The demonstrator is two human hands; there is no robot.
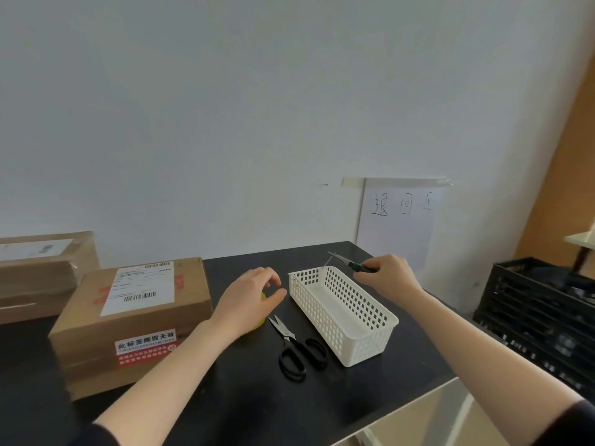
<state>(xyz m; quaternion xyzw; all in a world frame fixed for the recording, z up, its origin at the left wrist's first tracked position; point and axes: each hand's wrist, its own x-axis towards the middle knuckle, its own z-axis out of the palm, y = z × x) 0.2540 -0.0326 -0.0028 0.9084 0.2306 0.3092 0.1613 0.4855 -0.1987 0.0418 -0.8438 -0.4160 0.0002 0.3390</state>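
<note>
My right hand (384,278) grips a dark-handled tool with a pointed metal tip (346,260), held just above the far end of a white perforated basket (363,326) that has nothing inside. My left hand (249,300) hovers with curled fingers over a yellow object (261,323), which it mostly hides; whether it touches or holds it I cannot tell. Black-handled scissors (297,347) lie shut on the black table (257,397) between the yellow object and the basket.
A cardboard parcel (135,320) with a shipping label and red stickers sits at the left, with another box (42,272) behind it. A black crate (544,317) stands off the table's right edge. A handwritten paper sheet (399,220) hangs on the wall.
</note>
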